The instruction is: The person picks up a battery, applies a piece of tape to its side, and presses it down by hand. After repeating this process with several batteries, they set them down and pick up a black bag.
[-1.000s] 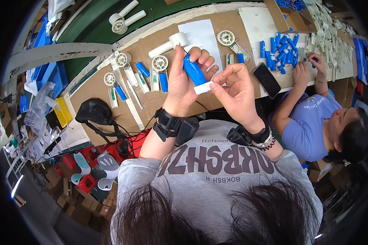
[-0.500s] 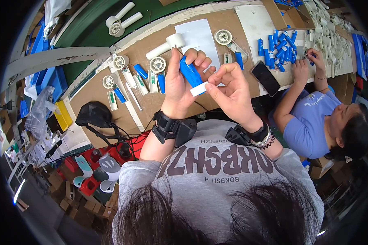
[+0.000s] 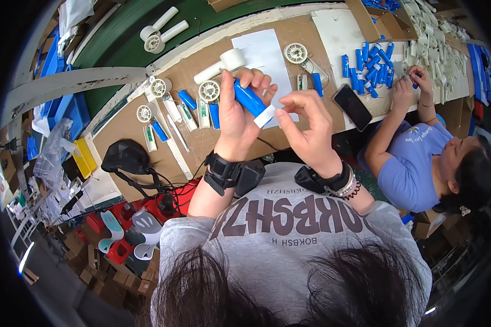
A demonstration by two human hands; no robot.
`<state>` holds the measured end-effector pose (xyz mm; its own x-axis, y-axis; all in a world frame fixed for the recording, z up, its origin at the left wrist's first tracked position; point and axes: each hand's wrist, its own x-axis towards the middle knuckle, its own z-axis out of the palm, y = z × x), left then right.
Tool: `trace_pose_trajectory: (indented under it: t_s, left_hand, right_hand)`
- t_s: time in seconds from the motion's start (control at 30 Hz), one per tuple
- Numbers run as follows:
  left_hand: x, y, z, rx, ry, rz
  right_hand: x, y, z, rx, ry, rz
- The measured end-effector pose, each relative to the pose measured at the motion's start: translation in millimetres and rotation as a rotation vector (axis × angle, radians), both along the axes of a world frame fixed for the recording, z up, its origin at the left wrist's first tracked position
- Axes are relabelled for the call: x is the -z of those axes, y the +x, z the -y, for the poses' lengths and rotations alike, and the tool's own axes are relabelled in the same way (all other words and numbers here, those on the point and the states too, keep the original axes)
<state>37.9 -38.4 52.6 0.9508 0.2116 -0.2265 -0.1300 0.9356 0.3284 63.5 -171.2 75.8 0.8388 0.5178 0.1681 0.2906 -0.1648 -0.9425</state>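
My left hand [image 3: 238,117] is closed around a blue-wrapped cylindrical battery pack [image 3: 248,98], held tilted above the table. A white strip [image 3: 265,116] lies across the pack's lower end, against the blue wrap. Thumb and forefinger of my right hand [image 3: 310,126] come together at the strip's right edge, with the other fingers curled behind. Their tips partly hide that edge. Below the hands, white fan-like round housings [image 3: 209,91] with wires, green circuit boards [image 3: 189,116] and blue battery packs [image 3: 187,98] lie on the brown board.
A white sheet [image 3: 256,46] and a white handle-shaped part [image 3: 210,71] lie beyond my hands. A black phone [image 3: 353,107] rests to the right. Farther right, a co-worker's hands [image 3: 412,87] work beside a blue battery pile [image 3: 372,71]. A black pouch [image 3: 126,156] is at left.
The battery pack has shifted slightly left, and its white-strip end is more steeply tilted. My right hand's fingers have drawn slightly back at the strip's edge.
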Motion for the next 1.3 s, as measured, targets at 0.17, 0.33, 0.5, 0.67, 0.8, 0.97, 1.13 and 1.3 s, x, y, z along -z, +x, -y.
trace_pose_trajectory:
  t_s: [0.17, 0.33, 0.5, 0.67, 0.8, 0.97, 1.13, 1.3]
  left_hand:
    - [-1.0, 3.2, 2.1, -0.167, 0.193, -0.06]
    - [-6.8, 3.5, 3.6, -0.311, 0.361, -0.095]
    - [-5.8, 5.8, 9.6, -0.369, 0.451, -0.084]
    - [2.3, 2.3, 11.1, -0.404, 0.6, -0.093]
    - [3.4, -0.6, 15.0, -0.428, 0.652, -0.125]
    - [8.0, -1.4, 18.0, -0.449, 0.646, -0.173]
    - [14.6, -3.7, 24.6, -0.451, 0.666, -0.299]
    - [20.3, -5.2, 28.0, -0.402, 0.671, -0.351]
  right_hand:
    - [7.0, -5.3, -3.8, -0.006, -0.034, 0.289]
    - [15.9, -13.8, -13.8, 0.031, -0.013, 0.211]
    - [22.5, -17.3, -12.9, 0.021, 0.134, -0.082]
    - [27.8, -18.7, -11.9, -0.021, 0.226, -0.385]
    - [35.8, -20.3, -14.3, -0.038, 0.271, -0.477]
    - [43.7, -18.6, -14.1, -0.059, 0.303, -0.495]
    - [46.5, -16.4, -11.2, -0.077, 0.272, -0.506]
    - [53.9, -15.4, -7.9, -0.089, 0.207, -0.501]
